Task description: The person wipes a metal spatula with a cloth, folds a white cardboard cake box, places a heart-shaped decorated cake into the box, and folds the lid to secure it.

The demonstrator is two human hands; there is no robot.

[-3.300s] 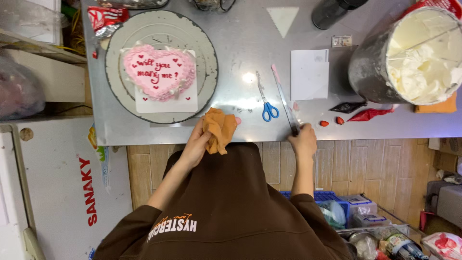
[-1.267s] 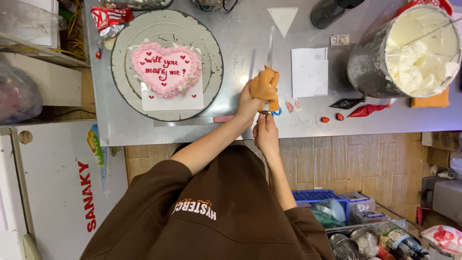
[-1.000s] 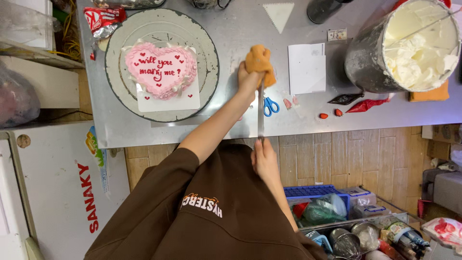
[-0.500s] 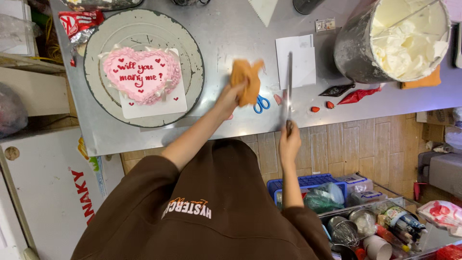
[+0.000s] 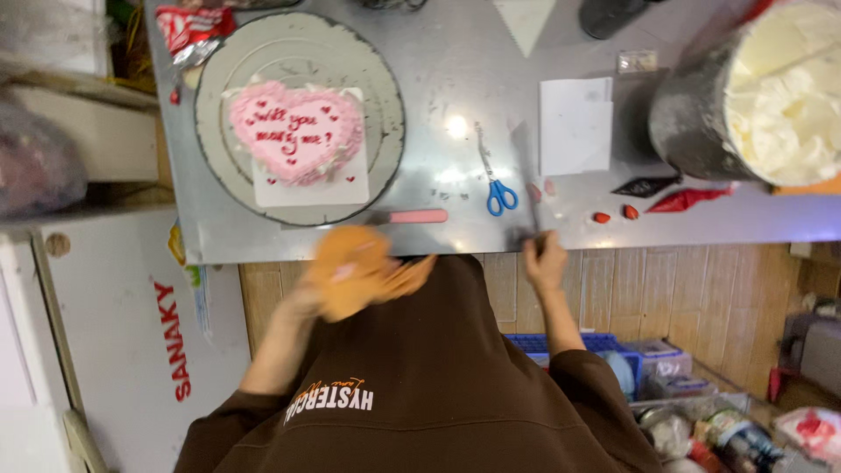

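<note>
While left hand [image 5: 308, 302] fingers grip the orange cloth [image 5: 355, 270] off the desk [image 5: 455, 96] edge, right hand [image 5: 545, 263] fingers clamp the long knife [image 5: 524, 180]; wipe spine-side, edge away.

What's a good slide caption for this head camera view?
Left hand holds an orange cloth; right hand grips a long metal spatula beside a pink heart-shaped cake.

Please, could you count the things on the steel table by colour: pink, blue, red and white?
Pink: 2, heart cake, pink handle
Blue: 1, scissors
Red: 3, two small pieces, piping bag
White: 1, paper
Total: 7
</note>
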